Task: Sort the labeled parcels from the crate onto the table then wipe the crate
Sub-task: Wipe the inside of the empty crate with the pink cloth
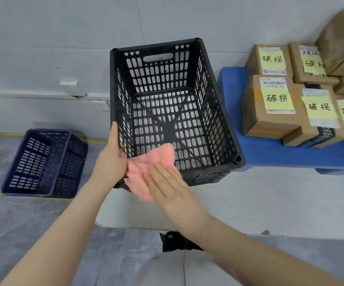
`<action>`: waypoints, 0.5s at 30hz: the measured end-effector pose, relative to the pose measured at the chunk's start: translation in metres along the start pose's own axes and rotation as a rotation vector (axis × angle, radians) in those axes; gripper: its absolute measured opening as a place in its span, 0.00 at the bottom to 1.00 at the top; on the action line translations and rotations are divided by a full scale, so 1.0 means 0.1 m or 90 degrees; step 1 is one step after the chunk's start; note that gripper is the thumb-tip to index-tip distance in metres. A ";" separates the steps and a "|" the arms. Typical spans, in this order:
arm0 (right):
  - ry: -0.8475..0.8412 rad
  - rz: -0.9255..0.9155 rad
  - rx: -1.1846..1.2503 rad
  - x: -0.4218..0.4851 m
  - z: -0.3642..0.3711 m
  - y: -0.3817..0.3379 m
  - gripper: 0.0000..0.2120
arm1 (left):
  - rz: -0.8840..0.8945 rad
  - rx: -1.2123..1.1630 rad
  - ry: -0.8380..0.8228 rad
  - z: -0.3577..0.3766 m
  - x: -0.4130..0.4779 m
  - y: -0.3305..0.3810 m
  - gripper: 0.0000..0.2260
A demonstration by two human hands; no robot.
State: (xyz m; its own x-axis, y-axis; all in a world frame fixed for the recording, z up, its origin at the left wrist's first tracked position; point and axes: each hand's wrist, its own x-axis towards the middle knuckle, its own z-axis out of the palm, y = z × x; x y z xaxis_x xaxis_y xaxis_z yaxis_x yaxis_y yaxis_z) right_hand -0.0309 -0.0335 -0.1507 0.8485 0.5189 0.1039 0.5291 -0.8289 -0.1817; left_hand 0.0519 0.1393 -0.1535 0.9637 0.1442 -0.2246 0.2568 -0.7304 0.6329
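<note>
Yellow notes point(278, 100) reading 破损 on cardboard parcels point(255, 122), on blue platform point(270, 153) just right of black crate point(218, 112). Left hand point(112, 159) clamped on crate's near-left corner; right hand point(167, 184) flat, fingers straight, pressing pink cloth point(156, 155) onto near rim.

Both bare forearms are seen reaching forward from the lower edge of the view and drawing together toward the middle. The left hand point(113, 159) is held at the end of a nearly straight arm with its back turned to the camera. Its thumb is stretched upward along the left wall of the crate point(112, 83), and its fingers are curled round the near left corner, mostly hidden. The right hand point(164, 182) is laid flat, back up, its fingers straight, close together and pointed forward and leftward. A pink cloth point(156, 155) is pressed beneath it at the near rim. The hands are set near each other, with cloth showing between them.
</note>
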 end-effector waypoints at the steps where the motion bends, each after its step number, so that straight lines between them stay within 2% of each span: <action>1: -0.022 -0.021 -0.006 -0.10 -0.01 0.25 0.36 | -0.001 -0.004 -0.004 0.00 0.00 -0.01 0.34; 2: -0.026 -0.047 -0.049 -0.25 -0.07 0.53 0.42 | -0.006 -0.006 -0.006 0.00 0.01 -0.01 0.34; 3: -0.035 -0.017 -0.097 -0.42 -0.15 0.77 0.38 | -0.011 -0.007 -0.005 0.00 0.02 -0.02 0.34; 4: -0.018 0.070 -0.112 -0.61 -0.27 0.93 0.27 | -0.012 -0.008 -0.004 0.00 0.02 -0.02 0.34; 5: 0.014 0.144 -0.038 -0.75 -0.36 1.02 0.22 | -0.011 -0.007 -0.001 0.00 0.02 -0.02 0.34; 6: 0.033 0.172 0.010 -0.81 -0.37 1.05 0.24 | -0.009 -0.005 0.005 0.01 0.01 -0.01 0.34; 8: 0.078 0.161 -0.007 -0.69 -0.25 0.85 0.28 | -0.007 0.000 0.011 0.01 0.00 0.01 0.34; 10: 0.138 0.129 -0.001 -0.45 -0.08 0.45 0.25 | -0.009 0.011 0.015 0.01 -0.01 0.02 0.35; 13: 0.142 0.064 0.035 -0.01 0.13 -0.24 0.25 | -0.013 0.030 0.020 0.01 0.00 0.03 0.35; 15: 0.113 0.029 0.041 0.14 0.17 -0.52 0.19 | -0.017 0.020 0.016 -0.01 0.00 0.03 0.35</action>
State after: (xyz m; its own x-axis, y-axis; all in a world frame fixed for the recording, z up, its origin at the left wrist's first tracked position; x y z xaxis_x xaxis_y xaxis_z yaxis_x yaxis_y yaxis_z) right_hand -0.0467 0.0206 -0.1565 0.8624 0.4315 0.2646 0.4938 -0.8322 -0.2523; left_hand 0.0523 0.1379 -0.1511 0.9580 0.1802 -0.2230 0.2808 -0.7468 0.6028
